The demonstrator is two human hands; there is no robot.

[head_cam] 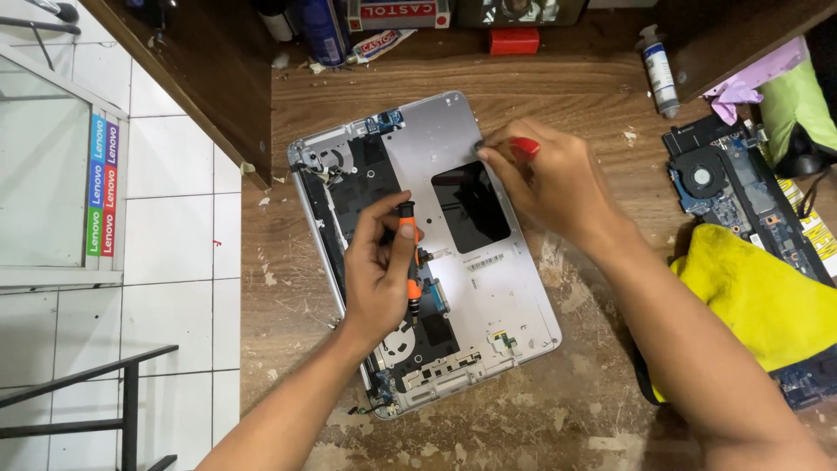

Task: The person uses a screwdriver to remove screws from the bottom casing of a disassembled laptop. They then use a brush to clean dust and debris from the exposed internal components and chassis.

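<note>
Silver metal and black inner parts show where the opened laptop shell [453,262] lies face down near the middle of the worn wooden table [593,410], its long sides running from the far edge toward the near one. The left hand [379,275] is closed around a black and orange screwdriver [408,253], thumb and fingers wrapped on the handle, the tool standing nearly upright over the dark left half of the shell. Its tip is hidden behind the hand, so I cannot tell if it sits in a screw. The right hand [549,179] rests on the shell's far right edge, fingers pinched on a small red object [524,147], perhaps a pick or a cap; too little of it shows to be sure.

Toward the right edge of the table lie a bare circuit board with a fan [728,187] and a yellow cloth [758,296] that partly covers it. A small white bottle [658,74] stands near the far edge.

Risks, as I judge them: a tilted driver could slip off a screw head and scratch nearby parts or cables. A loosened screw could roll into the shell or off the table. Pressing too hard at the edge could bend the thin metal.
</note>
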